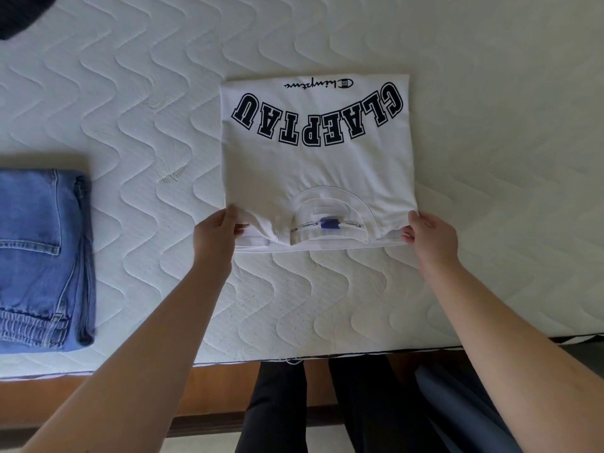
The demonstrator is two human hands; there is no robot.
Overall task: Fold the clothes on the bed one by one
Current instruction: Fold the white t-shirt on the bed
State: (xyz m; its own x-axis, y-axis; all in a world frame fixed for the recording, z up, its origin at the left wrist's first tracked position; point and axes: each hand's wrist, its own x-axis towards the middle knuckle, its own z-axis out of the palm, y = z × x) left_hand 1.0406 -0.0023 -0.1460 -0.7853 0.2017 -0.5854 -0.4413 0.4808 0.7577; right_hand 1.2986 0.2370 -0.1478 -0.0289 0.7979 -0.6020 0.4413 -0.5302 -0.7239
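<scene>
A white T-shirt (313, 168) with black block letters lies folded into a rectangle on the quilted white bed (490, 125), its collar toward me. My left hand (217, 235) pinches the near left corner of the shirt. My right hand (428, 235) pinches the near right corner. Both hands hold the near edge where folded layers stack just above the mattress. Folded blue jeans (42, 259) lie at the left of the bed.
A dark garment (19, 14) shows at the far left corner of the bed. The mattress front edge (359, 356) runs above a wooden bed frame (212, 387). My dark trouser legs (327, 407) stand against it.
</scene>
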